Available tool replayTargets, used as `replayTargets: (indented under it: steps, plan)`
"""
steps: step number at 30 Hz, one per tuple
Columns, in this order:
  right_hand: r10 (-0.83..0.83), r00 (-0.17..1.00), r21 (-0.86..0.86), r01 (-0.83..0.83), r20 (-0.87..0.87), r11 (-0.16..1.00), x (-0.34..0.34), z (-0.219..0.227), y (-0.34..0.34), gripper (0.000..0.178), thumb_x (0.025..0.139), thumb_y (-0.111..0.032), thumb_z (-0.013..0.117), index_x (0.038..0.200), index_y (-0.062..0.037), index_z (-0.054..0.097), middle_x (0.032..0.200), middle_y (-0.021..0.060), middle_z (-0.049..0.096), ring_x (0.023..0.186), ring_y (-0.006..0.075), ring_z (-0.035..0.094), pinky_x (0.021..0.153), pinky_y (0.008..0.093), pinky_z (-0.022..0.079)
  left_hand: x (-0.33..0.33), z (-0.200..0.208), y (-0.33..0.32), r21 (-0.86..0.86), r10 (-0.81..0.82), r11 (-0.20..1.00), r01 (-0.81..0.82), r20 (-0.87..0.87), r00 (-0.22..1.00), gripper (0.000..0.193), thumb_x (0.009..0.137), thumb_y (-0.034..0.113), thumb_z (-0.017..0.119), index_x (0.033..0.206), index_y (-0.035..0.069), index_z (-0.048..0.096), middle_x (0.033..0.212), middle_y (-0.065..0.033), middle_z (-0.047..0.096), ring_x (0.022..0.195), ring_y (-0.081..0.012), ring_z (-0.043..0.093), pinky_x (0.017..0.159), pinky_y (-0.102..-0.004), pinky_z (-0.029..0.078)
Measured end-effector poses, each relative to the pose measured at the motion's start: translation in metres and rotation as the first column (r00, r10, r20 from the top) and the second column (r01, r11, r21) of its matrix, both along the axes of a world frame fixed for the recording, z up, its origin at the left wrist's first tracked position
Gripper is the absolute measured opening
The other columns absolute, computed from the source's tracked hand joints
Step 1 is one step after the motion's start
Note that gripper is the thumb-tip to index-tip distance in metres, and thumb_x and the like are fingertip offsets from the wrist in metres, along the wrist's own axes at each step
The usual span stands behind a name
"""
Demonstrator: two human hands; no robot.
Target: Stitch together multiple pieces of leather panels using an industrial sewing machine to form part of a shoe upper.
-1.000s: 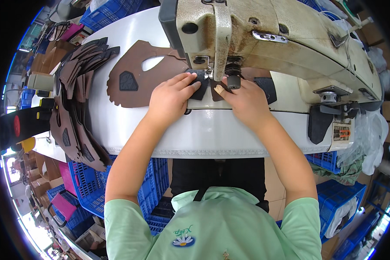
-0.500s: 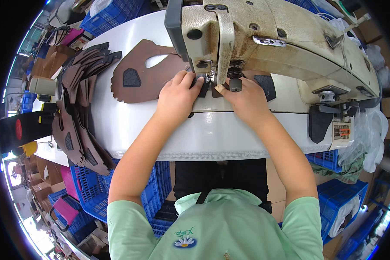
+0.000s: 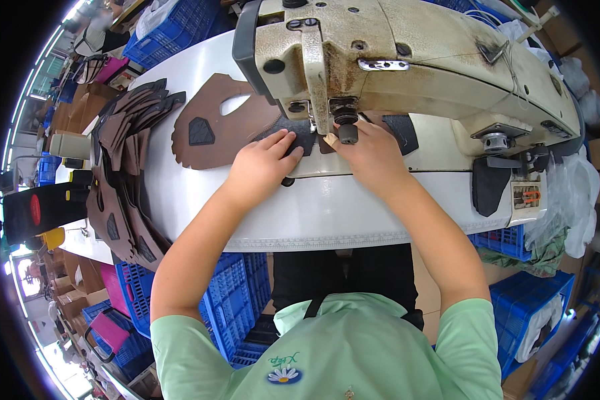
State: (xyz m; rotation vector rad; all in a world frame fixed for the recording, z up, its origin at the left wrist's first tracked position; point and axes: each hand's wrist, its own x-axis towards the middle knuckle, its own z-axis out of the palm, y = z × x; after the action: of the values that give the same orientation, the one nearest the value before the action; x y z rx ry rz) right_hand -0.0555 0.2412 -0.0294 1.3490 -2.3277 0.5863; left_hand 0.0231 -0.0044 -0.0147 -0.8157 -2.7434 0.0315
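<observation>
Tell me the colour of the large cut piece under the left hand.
Brown, with a dark grey patch; the cut piece shows best in the head view.

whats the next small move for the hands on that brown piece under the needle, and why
Probably ease the brown leather cut-out piece a little further under the presser foot of the cream sewing machine. Both the left hand and the right hand lie flat on it beside the foot, pressing the dark grey patch in place.
</observation>
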Motion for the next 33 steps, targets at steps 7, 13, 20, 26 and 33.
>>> replayTargets:
  steps: [7,13,20,26,33]
  plan:
    - [-0.038,0.999,-0.014,0.037,-0.019,0.999,0.000,0.002,0.000,0.013,0.080,-0.012,0.065,0.088,-0.0051,0.072,0.117,0.0109,0.065,0.121,0.0251,0.057,0.094,0.0363,0.052,-0.002,-0.002,0.010,-0.007,0.049,0.999,-0.049,-0.050,0.998,0.040,0.075,0.009,0.063,0.114,0.012,0.071,0.123,-0.0115,0.066,0.113,-0.0263,0.064,0.080,-0.0377,0.057]
    - [-0.053,0.998,-0.001,0.053,-0.028,0.999,-0.007,-0.001,-0.002,0.013,0.078,-0.009,0.065,0.088,-0.0047,0.070,0.116,0.0094,0.065,0.120,0.0234,0.057,0.091,0.0349,0.053,-0.006,0.003,0.015,-0.046,0.083,0.995,-0.084,-0.015,0.996,0.035,0.079,0.012,0.062,0.113,0.007,0.069,0.124,-0.0166,0.065,0.115,-0.0278,0.063,0.077,-0.0367,0.058]
    - [-0.064,0.998,-0.001,0.064,-0.018,0.998,-0.009,-0.004,-0.003,0.013,0.079,-0.009,0.064,0.089,-0.0055,0.070,0.118,0.0082,0.064,0.117,0.0235,0.059,0.088,0.0355,0.055,-0.009,0.004,0.026,0.030,0.110,0.994,-0.108,-0.073,0.991,0.027,0.080,0.011,0.065,0.106,0.006,0.070,0.102,-0.0059,0.063,0.096,-0.0208,0.063,0.065,-0.0338,0.055]
    - [-0.052,0.999,-0.017,0.052,0.012,0.998,-0.009,-0.006,-0.004,0.013,0.080,-0.010,0.063,0.091,-0.0060,0.069,0.118,0.0079,0.064,0.117,0.0237,0.059,0.088,0.0360,0.054,-0.011,0.003,0.023,0.035,0.063,0.998,-0.059,-0.134,0.989,0.021,0.081,0.011,0.066,0.100,0.004,0.070,0.092,-0.0033,0.058,0.092,-0.0180,0.059,0.060,-0.0305,0.053]
    - [-0.064,0.998,-0.019,0.064,0.001,0.998,-0.009,-0.006,-0.006,0.011,0.081,-0.010,0.063,0.090,-0.0045,0.069,0.117,0.0087,0.064,0.115,0.0236,0.060,0.087,0.0354,0.055,-0.015,0.007,0.032,0.015,0.071,0.997,-0.069,-0.181,0.981,0.007,0.085,0.010,0.065,0.086,0.004,0.067,0.084,-0.0030,0.054,0.086,-0.0179,0.058,0.058,-0.0311,0.052]
